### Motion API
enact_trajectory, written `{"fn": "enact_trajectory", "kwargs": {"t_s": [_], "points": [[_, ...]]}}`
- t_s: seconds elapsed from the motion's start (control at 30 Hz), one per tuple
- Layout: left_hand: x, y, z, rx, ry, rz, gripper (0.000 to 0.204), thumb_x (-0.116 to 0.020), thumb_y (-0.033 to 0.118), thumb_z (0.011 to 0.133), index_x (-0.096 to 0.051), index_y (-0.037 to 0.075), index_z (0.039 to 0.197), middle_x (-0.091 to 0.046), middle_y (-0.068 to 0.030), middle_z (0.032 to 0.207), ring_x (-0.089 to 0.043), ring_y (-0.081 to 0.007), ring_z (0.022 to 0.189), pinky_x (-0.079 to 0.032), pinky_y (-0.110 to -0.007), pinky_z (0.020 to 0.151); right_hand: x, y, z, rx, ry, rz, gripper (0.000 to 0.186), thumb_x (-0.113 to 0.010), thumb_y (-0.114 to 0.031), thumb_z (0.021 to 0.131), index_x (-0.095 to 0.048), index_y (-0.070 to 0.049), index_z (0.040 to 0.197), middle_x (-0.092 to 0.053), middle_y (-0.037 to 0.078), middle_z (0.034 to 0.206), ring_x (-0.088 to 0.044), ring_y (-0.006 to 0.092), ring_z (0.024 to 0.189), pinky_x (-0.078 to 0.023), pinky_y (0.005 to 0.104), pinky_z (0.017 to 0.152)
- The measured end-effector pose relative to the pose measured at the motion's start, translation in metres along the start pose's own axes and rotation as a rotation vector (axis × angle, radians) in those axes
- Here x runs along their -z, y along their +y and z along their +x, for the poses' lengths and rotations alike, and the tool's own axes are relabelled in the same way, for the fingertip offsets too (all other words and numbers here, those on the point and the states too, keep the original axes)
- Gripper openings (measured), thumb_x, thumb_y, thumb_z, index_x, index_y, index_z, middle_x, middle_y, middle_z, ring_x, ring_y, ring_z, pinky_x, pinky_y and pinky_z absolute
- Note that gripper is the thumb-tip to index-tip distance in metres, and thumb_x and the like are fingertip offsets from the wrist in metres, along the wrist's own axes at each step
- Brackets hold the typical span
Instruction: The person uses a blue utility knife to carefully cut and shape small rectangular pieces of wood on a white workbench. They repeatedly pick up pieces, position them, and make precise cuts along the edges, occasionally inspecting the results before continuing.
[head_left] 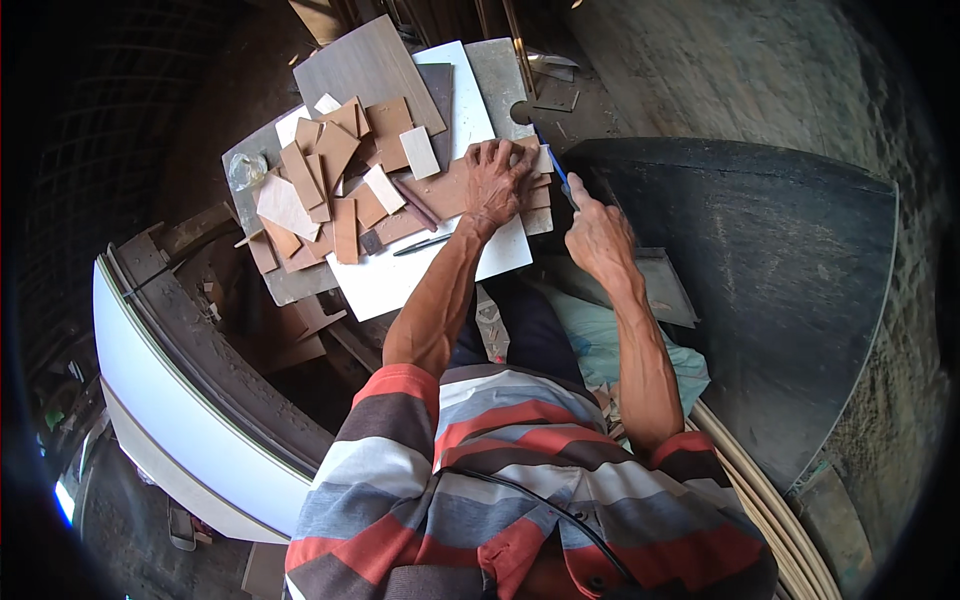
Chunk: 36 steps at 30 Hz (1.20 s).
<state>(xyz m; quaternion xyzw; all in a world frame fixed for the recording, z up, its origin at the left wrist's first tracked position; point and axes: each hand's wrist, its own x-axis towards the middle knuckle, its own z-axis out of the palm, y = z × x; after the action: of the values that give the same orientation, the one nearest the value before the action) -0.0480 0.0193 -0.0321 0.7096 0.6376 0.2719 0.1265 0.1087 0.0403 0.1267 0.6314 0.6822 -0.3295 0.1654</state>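
My left hand (497, 185) presses down on a brown wooden board (447, 183) at the right side of the worktable, its fingers bent over the board. Several small brown pieces, one of them pale-ended, stick out beside its fingertips. Just off the table's right edge, my right hand (600, 238) is closed round a slim blue tool (556, 165), index finger stretched along it. The tool's long, narrow end lies against the edge of the wood; its exact kind cannot be made out. A dark pen (422, 245) lies on a white sheet (385, 285) near my left wrist.
Loose wood offcuts (335, 150) are heaped on the table's left half, beside a clear plastic cup (246, 170). A larger brown panel (370, 75) lies behind them. To the right leans a big dark board (750, 260); a long white-faced panel (190, 400) stands at the left.
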Motion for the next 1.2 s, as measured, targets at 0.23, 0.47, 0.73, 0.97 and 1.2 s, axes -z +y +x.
{"fn": "enact_trajectory", "kwargs": {"t_s": [0.23, 0.47, 0.73, 0.97, 1.2], "points": [[0.0, 0.007, 0.004, -0.037, 0.026, -0.016, 0.04, -0.069, 0.032, 0.085, -0.067, 0.019, 0.123, -0.056, -0.0048, 0.111, -0.047, -0.0274, 0.106, -0.032, -0.048, 0.095, 0.0, -0.001, 0.006, -0.025, 0.028, -0.013, 0.067, -0.053, -0.003, 0.082, -0.045, -0.017, 0.148, -0.066, 0.035, 0.097, -0.065, 0.0501, 0.098, -0.049, 0.055, 0.09], [0.0, 0.002, 0.0, 0.001, 0.017, -0.019, 0.039, -0.069, 0.031, 0.085, -0.067, 0.02, 0.123, -0.056, -0.0051, 0.112, -0.047, -0.0282, 0.106, -0.032, -0.048, 0.095, 0.015, 0.0, -0.039, -0.017, 0.019, -0.046, 0.058, -0.051, -0.006, 0.088, -0.048, -0.014, 0.145, -0.067, 0.033, 0.092, -0.065, 0.0503, 0.092, -0.049, 0.0555, 0.085], [-0.001, 0.006, 0.004, -0.025, 0.016, -0.012, 0.039, -0.069, 0.032, 0.085, -0.067, 0.018, 0.122, -0.056, -0.0055, 0.111, -0.047, -0.0282, 0.107, -0.032, -0.048, 0.094, -0.011, 0.003, 0.023, 0.03, 0.064, -0.007, 0.071, -0.054, -0.004, 0.08, -0.042, -0.015, 0.149, -0.066, 0.034, 0.095, -0.066, 0.0489, 0.094, -0.05, 0.0544, 0.089], [-0.001, 0.003, 0.001, -0.008, 0.029, -0.021, 0.038, -0.069, 0.032, 0.086, -0.069, 0.019, 0.121, -0.055, -0.005, 0.11, -0.047, -0.0277, 0.107, -0.032, -0.048, 0.096, 0.012, 0.006, -0.053, -0.103, -0.088, -0.015, 0.07, -0.054, -0.004, 0.081, -0.042, -0.015, 0.149, -0.065, 0.035, 0.098, -0.065, 0.0492, 0.097, -0.049, 0.0542, 0.09], [0.001, 0.005, 0.002, -0.013, 0.005, -0.011, 0.039, -0.069, 0.032, 0.086, -0.068, 0.019, 0.122, -0.055, -0.0049, 0.11, -0.047, -0.0276, 0.106, -0.032, -0.048, 0.095, -0.012, 0.002, 0.018, -0.003, 0.028, -0.001, 0.072, -0.054, -0.004, 0.08, -0.042, -0.016, 0.149, -0.066, 0.035, 0.097, -0.065, 0.0494, 0.097, -0.049, 0.0552, 0.09]]}}
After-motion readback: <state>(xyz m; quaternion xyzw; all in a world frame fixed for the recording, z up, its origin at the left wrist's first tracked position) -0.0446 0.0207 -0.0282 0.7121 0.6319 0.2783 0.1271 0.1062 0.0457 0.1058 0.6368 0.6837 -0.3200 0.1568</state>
